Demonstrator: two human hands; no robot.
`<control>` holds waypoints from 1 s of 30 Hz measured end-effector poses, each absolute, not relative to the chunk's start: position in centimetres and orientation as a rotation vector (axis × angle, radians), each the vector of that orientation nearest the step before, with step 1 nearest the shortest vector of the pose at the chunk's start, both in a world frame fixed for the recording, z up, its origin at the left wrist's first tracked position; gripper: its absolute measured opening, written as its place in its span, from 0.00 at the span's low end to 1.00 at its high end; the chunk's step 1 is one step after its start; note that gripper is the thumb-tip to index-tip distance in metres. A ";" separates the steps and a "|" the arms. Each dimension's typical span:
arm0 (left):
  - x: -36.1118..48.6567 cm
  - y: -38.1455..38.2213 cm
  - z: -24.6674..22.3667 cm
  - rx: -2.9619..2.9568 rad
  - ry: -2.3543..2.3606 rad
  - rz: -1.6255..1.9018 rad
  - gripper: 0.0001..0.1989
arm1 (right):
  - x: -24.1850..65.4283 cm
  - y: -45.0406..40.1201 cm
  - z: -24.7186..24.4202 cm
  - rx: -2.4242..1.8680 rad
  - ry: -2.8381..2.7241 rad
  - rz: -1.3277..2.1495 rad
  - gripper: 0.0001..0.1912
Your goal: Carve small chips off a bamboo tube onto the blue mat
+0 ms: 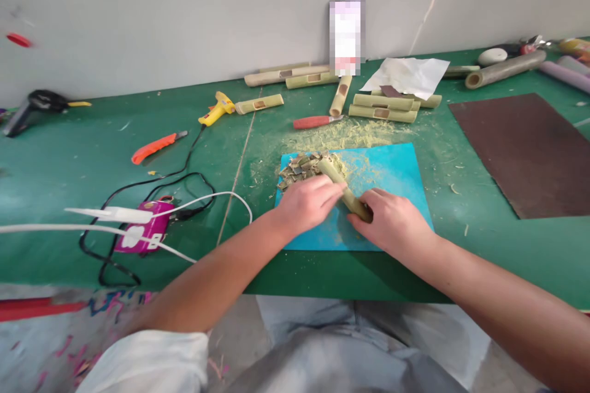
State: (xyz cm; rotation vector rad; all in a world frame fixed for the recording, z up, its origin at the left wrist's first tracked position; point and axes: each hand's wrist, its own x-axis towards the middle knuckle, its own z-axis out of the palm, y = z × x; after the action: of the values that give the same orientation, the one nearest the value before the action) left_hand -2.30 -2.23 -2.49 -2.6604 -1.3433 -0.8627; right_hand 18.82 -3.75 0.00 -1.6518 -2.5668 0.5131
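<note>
Here, our right hand (395, 216) and left hand (306, 201) hold a bamboo tube (354, 201), fingers curled around it, over the blue mat (408, 181). Beyond, we see a red-handled knife (316, 122), then notched bamboo pieces (304, 81) along the bench's (461, 258) back.

Seemingly no readable text.

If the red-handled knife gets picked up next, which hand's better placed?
Probably the left hand: it's nearer the red-handled knife, whose handle points left. The right hand is farther away, gripping the near end of the bamboo tube.
</note>
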 end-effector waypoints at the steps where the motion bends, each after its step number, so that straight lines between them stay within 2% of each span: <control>1: -2.4 -2.2 -2.5 -2.605 -1.375 -0.873 0.14 | 18.8 -3.8 0.0 -1.653 -2.562 0.513 0.11; 4: -2.4 -2.3 -2.4 -2.483 -1.425 -0.866 0.14 | 18.9 -3.7 0.0 -1.673 -2.551 0.521 0.12; 8: -2.2 -2.4 -2.6 -2.667 -1.281 -0.757 0.14 | 18.9 -3.6 -0.1 -1.682 -2.558 0.539 0.11; 12: -2.5 -1.7 -2.6 -2.484 -1.418 -0.849 0.15 | 18.8 -3.6 -0.1 -1.674 -2.552 0.533 0.11; 16: -2.6 -1.7 -2.6 -2.665 -1.318 -0.798 0.15 | 18.8 -3.6 -0.1 -1.664 -2.572 0.544 0.10; 20: -2.4 -1.7 -2.6 -2.501 -1.423 -0.852 0.16 | 18.7 -3.7 0.0 -1.653 -2.567 0.514 0.10; 24: -2.3 -1.6 -2.6 -2.620 -1.300 -0.774 0.15 | 18.7 -3.7 0.0 -1.657 -2.580 0.535 0.10; 30: -2.4 -1.5 -2.5 -2.604 -1.364 -0.827 0.15 | 18.7 -3.7 -0.2 -1.642 -2.573 0.512 0.10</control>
State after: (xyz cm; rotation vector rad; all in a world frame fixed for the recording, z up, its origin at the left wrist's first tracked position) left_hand -2.38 -1.46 -2.52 -2.6037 -1.3642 -0.8266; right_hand 18.69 -3.70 -0.19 -1.6416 -2.5726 0.5118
